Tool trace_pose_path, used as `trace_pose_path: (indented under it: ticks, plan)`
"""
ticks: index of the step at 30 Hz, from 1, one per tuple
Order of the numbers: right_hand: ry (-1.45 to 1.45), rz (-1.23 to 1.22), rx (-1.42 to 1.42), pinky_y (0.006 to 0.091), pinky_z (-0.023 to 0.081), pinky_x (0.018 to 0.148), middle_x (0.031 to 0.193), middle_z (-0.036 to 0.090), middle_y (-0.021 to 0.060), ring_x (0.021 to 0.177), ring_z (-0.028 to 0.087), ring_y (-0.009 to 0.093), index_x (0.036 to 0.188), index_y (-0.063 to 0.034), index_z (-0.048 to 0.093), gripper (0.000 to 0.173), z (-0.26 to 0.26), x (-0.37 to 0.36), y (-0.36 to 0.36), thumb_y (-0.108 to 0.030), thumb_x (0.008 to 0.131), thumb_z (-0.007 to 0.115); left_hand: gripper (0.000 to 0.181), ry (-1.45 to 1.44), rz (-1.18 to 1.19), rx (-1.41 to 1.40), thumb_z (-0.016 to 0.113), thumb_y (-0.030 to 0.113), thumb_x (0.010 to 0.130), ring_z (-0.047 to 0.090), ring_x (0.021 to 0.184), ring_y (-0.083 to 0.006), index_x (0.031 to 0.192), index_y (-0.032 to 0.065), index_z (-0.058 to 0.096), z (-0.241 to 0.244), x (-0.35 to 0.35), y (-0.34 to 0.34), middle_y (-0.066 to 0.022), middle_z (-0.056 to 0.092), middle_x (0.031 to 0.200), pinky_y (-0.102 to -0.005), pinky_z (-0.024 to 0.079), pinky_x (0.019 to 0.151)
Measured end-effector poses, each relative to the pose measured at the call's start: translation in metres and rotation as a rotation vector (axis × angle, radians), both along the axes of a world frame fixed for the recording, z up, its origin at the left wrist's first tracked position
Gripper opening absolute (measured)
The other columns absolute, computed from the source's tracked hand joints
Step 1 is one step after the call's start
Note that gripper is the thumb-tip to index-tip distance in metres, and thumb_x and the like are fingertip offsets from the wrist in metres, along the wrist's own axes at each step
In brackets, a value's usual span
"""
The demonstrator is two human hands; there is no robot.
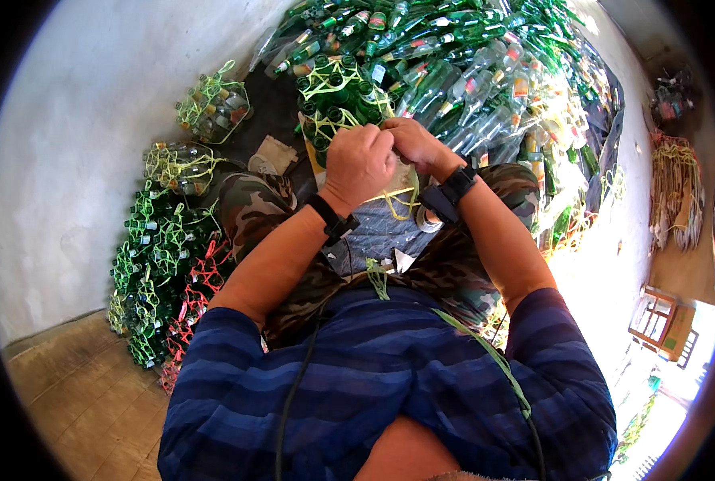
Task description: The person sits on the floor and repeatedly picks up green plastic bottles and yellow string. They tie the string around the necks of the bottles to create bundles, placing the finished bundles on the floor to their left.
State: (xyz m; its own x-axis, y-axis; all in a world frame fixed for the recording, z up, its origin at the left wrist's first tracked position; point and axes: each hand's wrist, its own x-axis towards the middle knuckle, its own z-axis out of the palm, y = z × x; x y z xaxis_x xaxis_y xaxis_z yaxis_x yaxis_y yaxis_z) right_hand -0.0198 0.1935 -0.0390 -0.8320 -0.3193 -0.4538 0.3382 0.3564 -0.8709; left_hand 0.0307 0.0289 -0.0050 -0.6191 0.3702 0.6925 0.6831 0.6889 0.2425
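Observation:
A bundle of green glass bottles [339, 90] stands upright before me, its necks laced together with yellow-green plastic twine [333, 121]. At the bundle's near side, my left hand [360, 161] is closed in a fist where the twine runs into it. Touching it, my right hand [416, 144] has its fingers curled and pinched at the same twine. The exact grip of the fingertips is hidden behind the knuckles. A loose twine tail [414, 189] hangs below my right hand, over a dark cloth [369, 225] between my knees.
Beyond the bundle lies a large heap of loose glass bottles [453, 72]. Tied bottle bundles [159, 240] line the wall on the left, some laced in red twine [201, 282]. A roll of tape [428, 220] sits by my right wrist. A cardboard piece [276, 155] lies left.

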Motion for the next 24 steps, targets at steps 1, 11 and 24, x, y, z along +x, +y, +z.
trace_pose_path:
  ticks: [1, 11, 24]
  plan:
    - [0.146, 0.02, 0.038, 0.0405, 0.052, 0.074, 0.088, 0.068, 0.0175, 0.084, 0.067, 0.033, 0.096, -0.0003, 0.071, 0.022, -0.003, -0.001, 0.001, -0.016, 0.088, 0.057, 0.015, 0.007, 0.045, -0.01, 0.066, 0.009, 0.069, 0.054, 0.067, -0.0279, 0.074, 0.011, 0.051, -0.001, -0.003, -0.001, -0.0052, 0.048, 0.07, -0.0423, 0.042, 0.06]
    - [0.503, 0.072, 0.197, 0.0378, 0.048, 0.069, 0.079, 0.064, 0.0162, 0.072, 0.06, 0.023, 0.089, 0.0032, 0.066, 0.026, 0.017, 0.001, -0.003, -0.022, 0.089, 0.06, 0.015, -0.183, 0.24, -0.149, 0.067, 0.014, 0.079, 0.06, 0.081, -0.0285, 0.087, 0.011, 0.055, -0.016, -0.009, -0.009, -0.0074, 0.053, 0.085, -0.0418, 0.041, 0.07]
    - [0.551, 0.127, 0.234, 0.0421, 0.052, 0.071, 0.083, 0.069, 0.0203, 0.077, 0.068, 0.035, 0.089, -0.0017, 0.072, 0.024, 0.041, 0.005, 0.005, -0.023, 0.083, 0.062, 0.017, -0.314, 0.205, -0.07, 0.072, 0.017, 0.082, 0.062, 0.079, -0.0321, 0.094, 0.0094, 0.062, -0.012, -0.015, -0.019, -0.0077, 0.062, 0.085, -0.0458, 0.045, 0.071]
